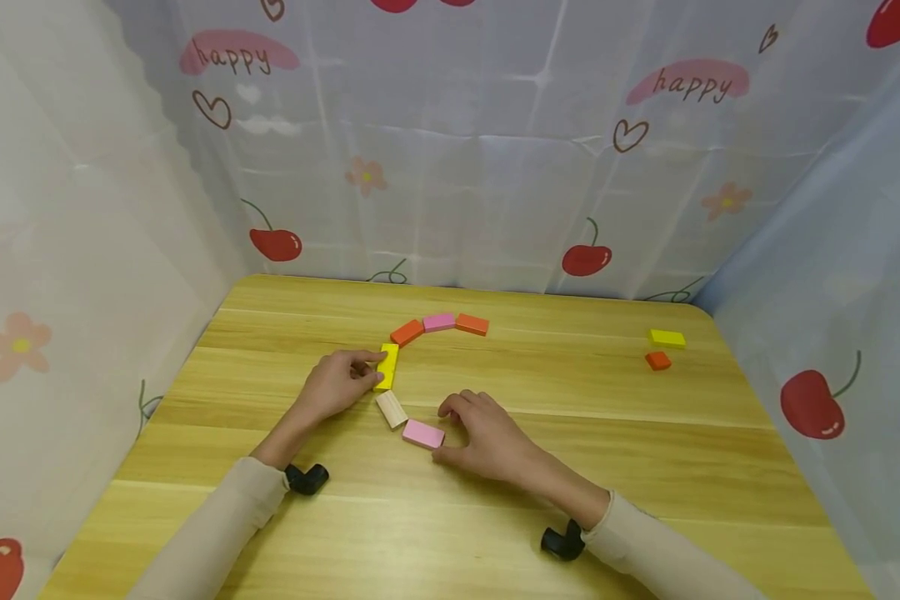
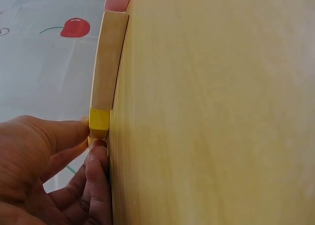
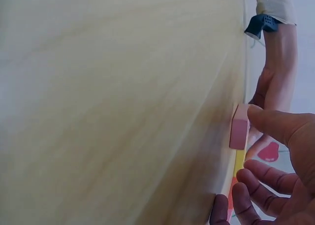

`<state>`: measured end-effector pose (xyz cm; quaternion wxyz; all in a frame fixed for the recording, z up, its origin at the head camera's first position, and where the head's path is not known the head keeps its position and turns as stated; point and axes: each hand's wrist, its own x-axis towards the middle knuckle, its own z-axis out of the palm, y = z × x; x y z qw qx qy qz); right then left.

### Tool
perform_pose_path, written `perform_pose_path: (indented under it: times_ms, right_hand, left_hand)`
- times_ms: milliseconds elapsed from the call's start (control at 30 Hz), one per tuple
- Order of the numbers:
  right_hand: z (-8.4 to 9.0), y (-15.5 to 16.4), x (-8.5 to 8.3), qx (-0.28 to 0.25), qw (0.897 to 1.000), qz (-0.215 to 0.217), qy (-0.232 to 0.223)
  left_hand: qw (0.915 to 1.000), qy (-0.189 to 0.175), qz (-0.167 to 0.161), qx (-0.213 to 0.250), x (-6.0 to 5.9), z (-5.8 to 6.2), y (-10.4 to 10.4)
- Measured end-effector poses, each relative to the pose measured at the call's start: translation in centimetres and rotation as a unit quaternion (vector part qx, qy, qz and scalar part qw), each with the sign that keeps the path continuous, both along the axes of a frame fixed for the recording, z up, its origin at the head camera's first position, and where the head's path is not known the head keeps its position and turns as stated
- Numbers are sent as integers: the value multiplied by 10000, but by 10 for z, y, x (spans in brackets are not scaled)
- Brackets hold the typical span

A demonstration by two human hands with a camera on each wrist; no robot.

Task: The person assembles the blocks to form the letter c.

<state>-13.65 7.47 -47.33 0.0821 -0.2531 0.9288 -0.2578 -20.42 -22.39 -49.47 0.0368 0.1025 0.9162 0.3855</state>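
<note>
Several coloured blocks lie in an arc on the wooden table. My left hand pinches the yellow block between thumb and fingers; the left wrist view shows that grip on the yellow block, with the plain wood block just beyond it. That wood block lies between the yellow block and a pink block. My right hand curls round the pink block's right end. The thumb touches the pink block, and the other fingers curl close beside it.
An orange block, a second pink block and another orange block carry the arc on at the back. A loose yellow block and a small orange block lie far right. Cherry-print curtains wall in the table.
</note>
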Motion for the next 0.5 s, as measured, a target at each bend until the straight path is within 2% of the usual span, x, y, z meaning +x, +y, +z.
perform_pose_path:
  times_ms: [200, 500]
  right_hand:
    - [-1, 22, -3, -219, 9996, -127, 84]
    - [-1, 67, -10, -353, 9970, -624, 284]
  left_hand:
    - [10000, -12, 12, -31, 0, 2, 0]
    - [10000, -48, 4, -21, 1, 4, 2]
